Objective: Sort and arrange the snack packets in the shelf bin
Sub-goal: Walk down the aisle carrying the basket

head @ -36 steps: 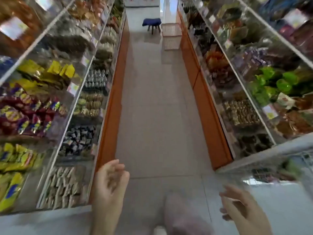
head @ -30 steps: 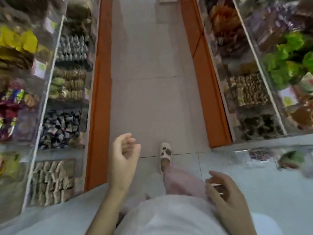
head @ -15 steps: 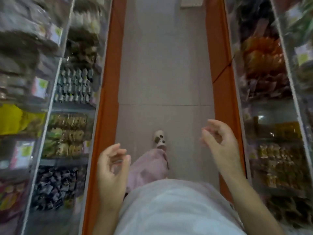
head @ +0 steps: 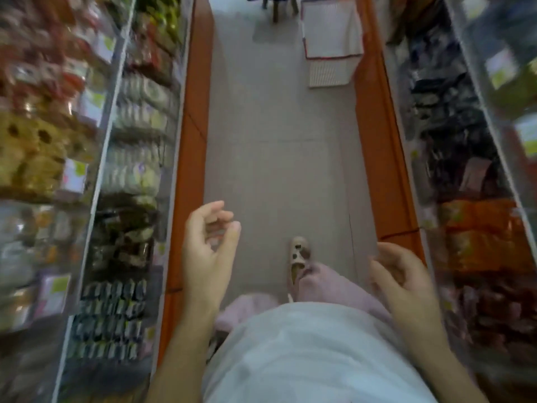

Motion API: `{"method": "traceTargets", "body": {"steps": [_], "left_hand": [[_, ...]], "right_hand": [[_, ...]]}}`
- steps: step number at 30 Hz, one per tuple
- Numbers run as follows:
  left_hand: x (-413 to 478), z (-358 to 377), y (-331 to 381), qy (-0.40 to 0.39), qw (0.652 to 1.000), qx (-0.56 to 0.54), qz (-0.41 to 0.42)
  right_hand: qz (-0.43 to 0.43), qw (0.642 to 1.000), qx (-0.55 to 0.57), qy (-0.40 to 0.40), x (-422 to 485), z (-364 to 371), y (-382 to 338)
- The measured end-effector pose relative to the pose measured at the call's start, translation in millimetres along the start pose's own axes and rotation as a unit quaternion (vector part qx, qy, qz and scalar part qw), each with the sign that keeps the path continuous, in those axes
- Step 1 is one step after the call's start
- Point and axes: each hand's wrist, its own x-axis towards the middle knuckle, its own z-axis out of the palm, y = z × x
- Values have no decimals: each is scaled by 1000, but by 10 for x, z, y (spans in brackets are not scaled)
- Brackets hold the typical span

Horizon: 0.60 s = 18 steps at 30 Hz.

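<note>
The head view looks down a narrow shop aisle. The left hand [head: 209, 251] is raised over the floor [head: 276, 141], its fingers [head: 213, 207] loosely curled round nothing. The right hand [head: 398, 283] hangs lower beside the hip, its fingers [head: 392, 250] just as slack and holding nothing. The snack packets [head: 110, 315] all lie in the shelf bins [head: 130, 158] behind clear fronts along both sides, blurred by motion. None is in either hand, and both hands are well apart from the bins. One slipper [head: 299, 254] is stepping ahead between the orange plinths [head: 189, 170]. Compared with a second ago, the bins sliding past on the left are different ones. The white basket [head: 331, 30] and the legs of a stool [head: 276, 4] have come back into sight at the top of the aisle. The right hand, lifted about level with the left half a second ago, has dropped again. Both hands have stayed empty throughout. That reads as walking between bins rather than sorting. No packet has been picked up here, and I cannot tell which bin is the target. The arranging likely starts once the person stops and turns to a shelf.
</note>
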Motion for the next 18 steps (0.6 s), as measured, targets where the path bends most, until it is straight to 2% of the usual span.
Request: {"method": "traceTargets", "body": {"steps": [6,10,18], "left_hand": [[1506,313,258,32,999,2,-41],[2835,618,329,48,997,8,-63],[5897,1192,964,-42,998,12,-37]], "right_hand": [[-46,997,-13,-55,2266,687,-1240],[-58,996,-6,-73,3566,1285,-1816],[10,999,31,-33,5430,2022,-2821]]}}
